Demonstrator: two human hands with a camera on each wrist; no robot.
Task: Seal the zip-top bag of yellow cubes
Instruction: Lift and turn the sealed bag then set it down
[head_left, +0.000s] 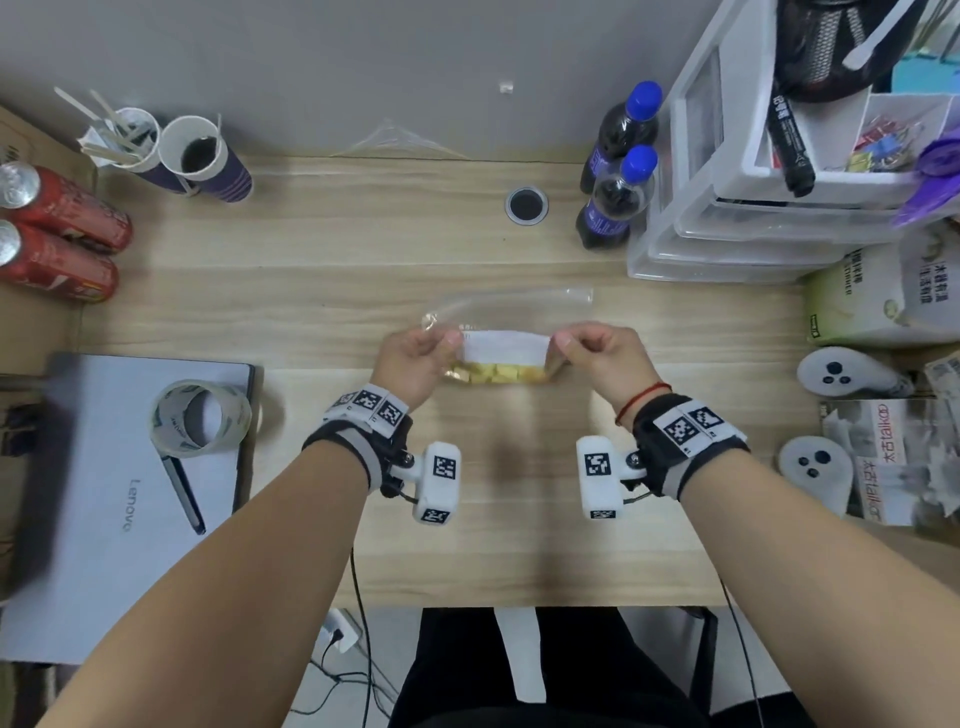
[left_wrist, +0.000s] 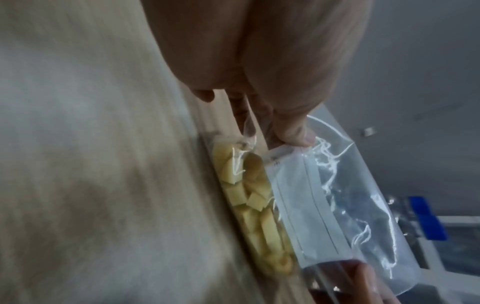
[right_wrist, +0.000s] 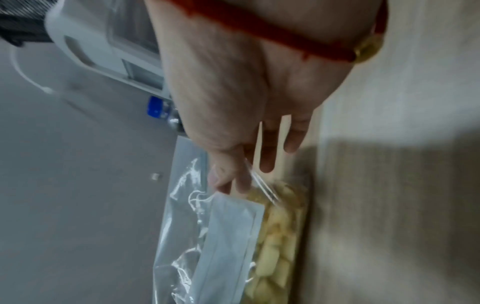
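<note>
A clear zip-top bag stands on the wooden desk in front of me, with yellow cubes piled at its bottom and a white label strip across its front. My left hand pinches the bag's left edge between thumb and fingers. My right hand pinches the right edge the same way. In the left wrist view the thumb grips the bag above the cubes. The right wrist view shows the bag and cubes below my fingertips.
Two dark bottles with blue caps and clear drawers stand at the back right. Paper cups and red cans sit at the back left. A laptop with a tape roll lies at left; controllers at right.
</note>
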